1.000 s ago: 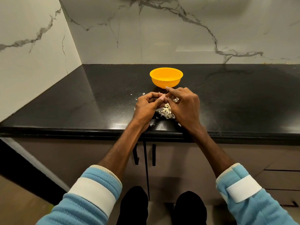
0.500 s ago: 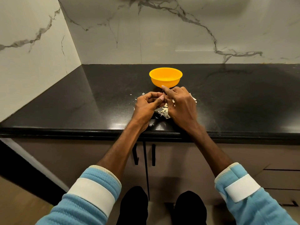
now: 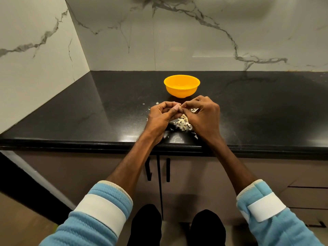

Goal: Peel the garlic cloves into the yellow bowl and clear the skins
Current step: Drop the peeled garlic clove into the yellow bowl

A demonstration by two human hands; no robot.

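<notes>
The left hand (image 3: 159, 118) and right hand (image 3: 204, 118) meet over the desk (image 3: 106, 112) near its front edge, fingers curled, both pinching a small, mostly hidden clove (image 3: 180, 108) between their fingertips. Skins (image 3: 182, 124) lie piled on the desk beneath them. The bowl (image 3: 181, 90) stands just behind the hands

Layout, with the bowl (image 3: 181, 87) as reference. The bowl stands on the worktop (image 3: 106, 110), in front of the back wall (image 3: 177, 41); a side wall (image 3: 35, 59) bounds the worktop well to its left. Just in front of the bowl, the left hand (image 3: 159, 118) and right hand (image 3: 204, 116) meet, pinching a clove (image 3: 180, 107) between them. Farther in front lies a heap of skins (image 3: 182, 123), partly under the hands, with loose flakes (image 3: 157, 103) to the bowl's front-left. Cabinet doors (image 3: 124, 174) sit below the worktop's front edge.
</notes>
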